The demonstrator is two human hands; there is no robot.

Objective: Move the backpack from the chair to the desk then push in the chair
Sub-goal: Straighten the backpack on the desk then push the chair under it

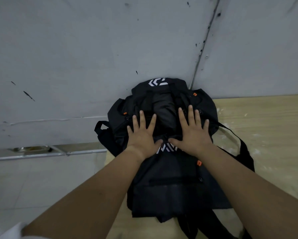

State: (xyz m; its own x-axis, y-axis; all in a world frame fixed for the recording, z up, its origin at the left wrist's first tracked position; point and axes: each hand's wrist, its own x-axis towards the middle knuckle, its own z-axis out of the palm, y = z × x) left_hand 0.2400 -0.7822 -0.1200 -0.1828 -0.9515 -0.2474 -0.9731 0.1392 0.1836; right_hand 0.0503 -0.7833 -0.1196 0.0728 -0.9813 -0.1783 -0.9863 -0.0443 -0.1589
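Observation:
A black backpack [169, 183] with white chevron logos and small orange zip tabs lies on the light wooden desk [265, 128], its top end against the grey wall. My left hand [143, 135] rests flat on the pack's upper part, fingers spread. My right hand [193, 131] lies flat beside it, fingers spread too, thumbs nearly meeting. Neither hand grips anything. Shoulder straps trail off the pack to the right and toward me. The chair is not in view.
A scuffed grey wall [75, 57] with a vertical seam [205, 44] stands right behind the desk. Left of the desk's edge, a metal rail [41, 152] and a pale tiled floor [32, 187] lie below.

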